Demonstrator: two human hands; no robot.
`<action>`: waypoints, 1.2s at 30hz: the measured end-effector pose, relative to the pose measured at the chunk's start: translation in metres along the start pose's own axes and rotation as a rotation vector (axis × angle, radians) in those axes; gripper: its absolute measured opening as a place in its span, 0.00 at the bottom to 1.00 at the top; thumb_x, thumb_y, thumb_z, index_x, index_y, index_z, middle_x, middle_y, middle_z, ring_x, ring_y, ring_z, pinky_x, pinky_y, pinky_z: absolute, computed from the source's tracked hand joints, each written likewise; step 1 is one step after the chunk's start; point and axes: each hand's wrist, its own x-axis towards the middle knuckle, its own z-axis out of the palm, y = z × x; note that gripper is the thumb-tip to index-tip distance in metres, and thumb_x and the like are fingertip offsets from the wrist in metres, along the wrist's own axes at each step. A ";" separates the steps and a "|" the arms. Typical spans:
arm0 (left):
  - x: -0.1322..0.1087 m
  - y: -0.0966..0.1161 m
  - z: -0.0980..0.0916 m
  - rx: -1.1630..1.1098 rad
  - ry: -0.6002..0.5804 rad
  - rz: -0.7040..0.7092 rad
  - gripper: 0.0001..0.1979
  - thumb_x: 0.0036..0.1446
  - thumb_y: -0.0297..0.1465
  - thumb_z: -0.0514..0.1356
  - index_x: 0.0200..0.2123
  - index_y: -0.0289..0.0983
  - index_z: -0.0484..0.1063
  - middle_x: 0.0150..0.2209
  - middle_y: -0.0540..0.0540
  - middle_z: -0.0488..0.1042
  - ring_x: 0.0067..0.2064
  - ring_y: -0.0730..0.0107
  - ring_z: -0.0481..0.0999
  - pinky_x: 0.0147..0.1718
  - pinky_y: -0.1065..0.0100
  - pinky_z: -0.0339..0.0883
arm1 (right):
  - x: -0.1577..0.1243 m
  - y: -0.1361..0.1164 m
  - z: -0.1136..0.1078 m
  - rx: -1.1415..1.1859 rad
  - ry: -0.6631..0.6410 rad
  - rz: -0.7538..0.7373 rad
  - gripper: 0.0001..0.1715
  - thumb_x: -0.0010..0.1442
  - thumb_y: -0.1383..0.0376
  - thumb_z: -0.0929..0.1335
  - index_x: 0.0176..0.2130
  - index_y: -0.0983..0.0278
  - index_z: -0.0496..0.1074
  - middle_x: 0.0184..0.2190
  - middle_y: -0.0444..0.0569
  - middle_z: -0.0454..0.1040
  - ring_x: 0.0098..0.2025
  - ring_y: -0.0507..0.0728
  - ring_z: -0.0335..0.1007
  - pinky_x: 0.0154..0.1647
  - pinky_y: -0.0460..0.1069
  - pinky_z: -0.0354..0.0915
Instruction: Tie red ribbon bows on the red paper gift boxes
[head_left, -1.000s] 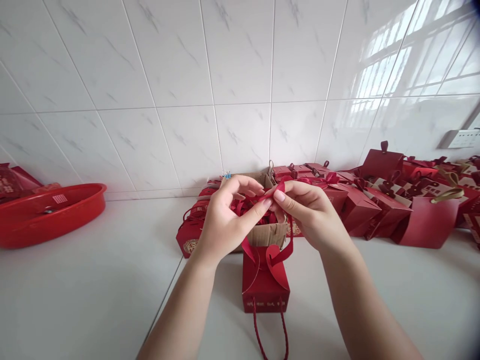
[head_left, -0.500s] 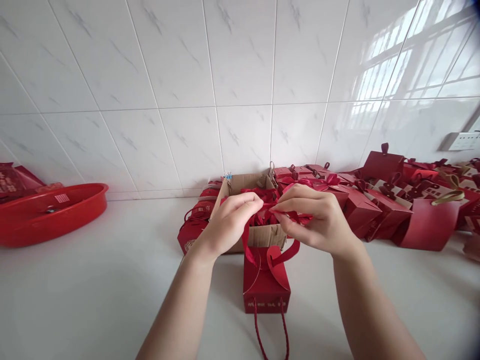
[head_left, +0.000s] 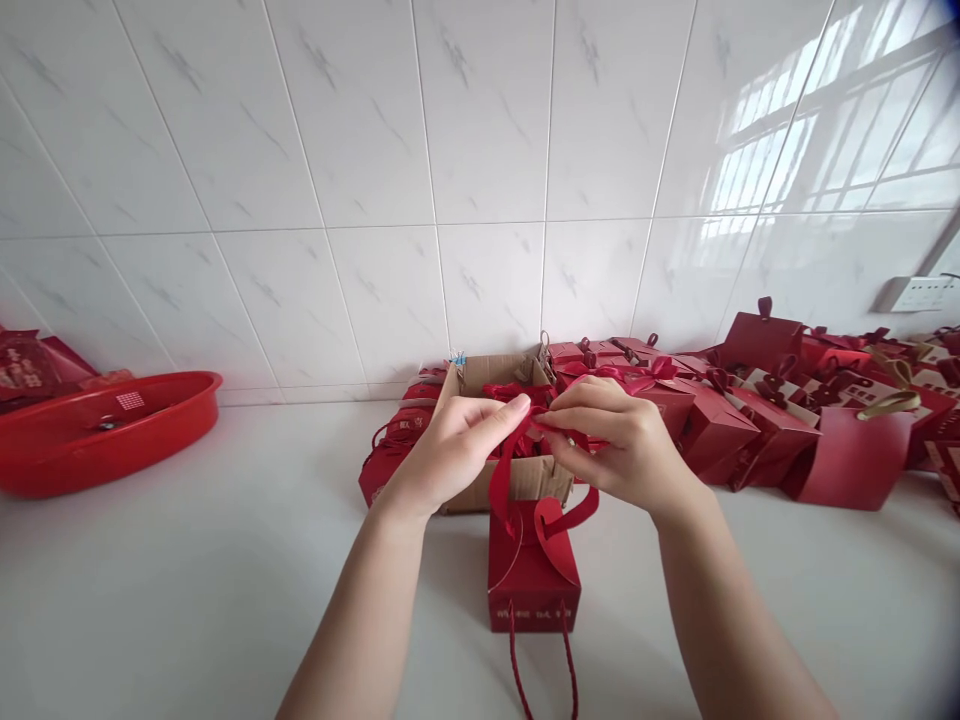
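A small red gift box [head_left: 534,585] stands on the white counter in front of me, its curved top flaps folded together. From its top a red ribbon [head_left: 501,490] runs up on both sides to my fingers. My left hand [head_left: 461,445] pinches the ribbon between thumb and fingers. Close beside it, my right hand [head_left: 619,435] is also closed on the ribbon, fingertips nearly touching the left ones. The exact crossing of the ribbon is partly hidden by my fingers. A twisted red cord handle [head_left: 517,665] hangs from the box's front onto the counter.
Right behind the gift box is an open cardboard box [head_left: 536,480] with red ribbons inside. Several red boxes [head_left: 712,415] crowd the right along the tiled wall. More red boxes [head_left: 394,450] stand left of the cardboard. A red plastic basin [head_left: 112,440] sits far left.
My left thumb has shifted over the ribbon, and both hands still pinch it above the gift box. The view has tilted slightly. A hand at the right edge has gone from view.
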 end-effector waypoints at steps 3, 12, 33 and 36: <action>-0.003 0.004 -0.003 0.199 -0.087 0.123 0.23 0.63 0.42 0.52 0.18 0.38 0.63 0.19 0.51 0.63 0.24 0.70 0.66 0.27 0.67 0.58 | 0.001 -0.001 0.001 0.103 0.072 0.059 0.11 0.58 0.71 0.68 0.40 0.60 0.78 0.37 0.51 0.76 0.39 0.58 0.72 0.39 0.55 0.69; -0.022 0.011 -0.019 0.818 0.074 0.428 0.11 0.60 0.37 0.57 0.43 0.44 0.75 0.44 0.45 0.79 0.50 0.55 0.73 0.56 0.48 0.39 | -0.020 0.002 0.006 0.704 0.336 0.597 0.06 0.56 0.59 0.71 0.34 0.57 0.80 0.36 0.46 0.78 0.42 0.56 0.72 0.49 0.55 0.66; -0.139 -0.115 -0.150 0.926 -0.022 0.050 0.11 0.55 0.45 0.60 0.42 0.58 0.75 0.44 0.60 0.79 0.42 0.56 0.74 0.44 0.57 0.53 | -0.190 0.004 -0.056 0.230 0.069 1.221 0.20 0.49 0.47 0.70 0.24 0.61 0.73 0.23 0.48 0.70 0.26 0.56 0.59 0.24 0.48 0.57; -0.151 -0.100 -0.135 0.933 -0.076 -0.234 0.13 0.58 0.45 0.57 0.44 0.52 0.75 0.49 0.55 0.76 0.50 0.55 0.71 0.52 0.56 0.53 | -0.199 0.003 -0.055 0.149 0.017 1.318 0.20 0.50 0.48 0.69 0.22 0.62 0.71 0.22 0.47 0.69 0.23 0.53 0.57 0.21 0.47 0.55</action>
